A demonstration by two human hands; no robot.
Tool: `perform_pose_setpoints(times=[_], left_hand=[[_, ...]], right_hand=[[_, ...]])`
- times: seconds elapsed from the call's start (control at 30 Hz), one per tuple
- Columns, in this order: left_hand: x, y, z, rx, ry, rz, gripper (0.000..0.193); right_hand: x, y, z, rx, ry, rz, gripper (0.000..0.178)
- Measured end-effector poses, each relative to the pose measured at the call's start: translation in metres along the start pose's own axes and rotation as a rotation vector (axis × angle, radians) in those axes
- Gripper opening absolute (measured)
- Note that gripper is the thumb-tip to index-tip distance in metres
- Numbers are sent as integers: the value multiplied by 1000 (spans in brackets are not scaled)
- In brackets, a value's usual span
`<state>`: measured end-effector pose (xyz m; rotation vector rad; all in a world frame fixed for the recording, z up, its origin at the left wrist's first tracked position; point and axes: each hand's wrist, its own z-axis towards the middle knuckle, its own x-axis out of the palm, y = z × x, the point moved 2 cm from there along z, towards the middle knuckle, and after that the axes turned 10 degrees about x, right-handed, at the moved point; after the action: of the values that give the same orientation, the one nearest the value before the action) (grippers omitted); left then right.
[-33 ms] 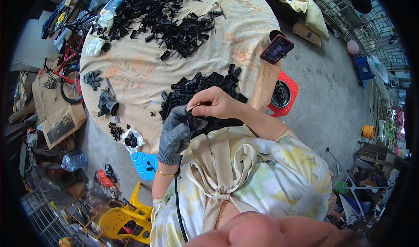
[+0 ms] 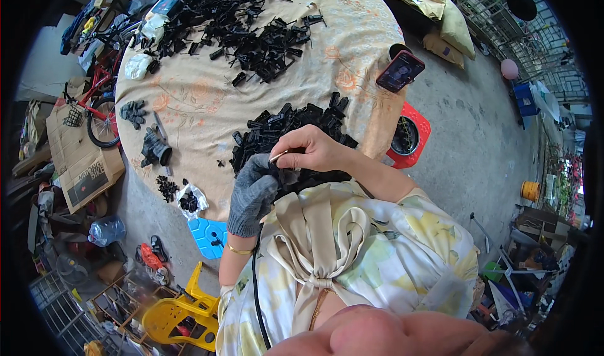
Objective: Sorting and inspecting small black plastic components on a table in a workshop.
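My left hand (image 2: pixel 253 189) wears a grey knit glove, with its fingers curled round a small black plastic part that they mostly hide. Bare, my right hand (image 2: pixel 309 150) pinches a thin, light-coloured tool (image 2: pixel 279 156) between thumb and forefinger. Its tip meets the left fingertips; the exact kind of tool is too small to tell. Both hands are close together in front of my chest, over the near edge of a heap of black plastic parts (image 2: pixel 283 122) on the cloth-covered table (image 2: pixel 201 129).
A larger spread of black parts (image 2: pixel 264 48) lies at the far side. Grey gloves (image 2: pixel 155 148) and a small white bag (image 2: pixel 195 202) sit at the left. A phone (image 2: pixel 400 71) stands at the right edge, above a red stool (image 2: pixel 416 129). A yellow chair (image 2: pixel 182 318) is at lower left.
The gloved fingers of my left hand have shifted slightly, covering more of the black part. My right hand stays in place.
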<state>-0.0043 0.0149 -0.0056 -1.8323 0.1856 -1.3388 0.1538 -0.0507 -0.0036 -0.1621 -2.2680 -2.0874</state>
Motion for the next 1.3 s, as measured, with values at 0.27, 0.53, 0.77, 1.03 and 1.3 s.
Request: perform_pose_setpoints(times=[0.27,0.53,0.77,1.03,1.3], left_hand=[[-5,4,6,161,-85,402,18],[1,-1,1,318,-186,696,38],[-1,1,-2,401,-178,819,33],[5,-9,1,636,1,1439,30],[-14,6,8,318,-250,528,45]], right_hand=[[4,4,-3,68,-296,-162,11],[14,5,-7,82,-206,-204,10],[17,8,-8,-51,-254,-343,8],[17,-8,-2,51,-230,-292,8],[6,-13,-5,93,-221,-181,12]])
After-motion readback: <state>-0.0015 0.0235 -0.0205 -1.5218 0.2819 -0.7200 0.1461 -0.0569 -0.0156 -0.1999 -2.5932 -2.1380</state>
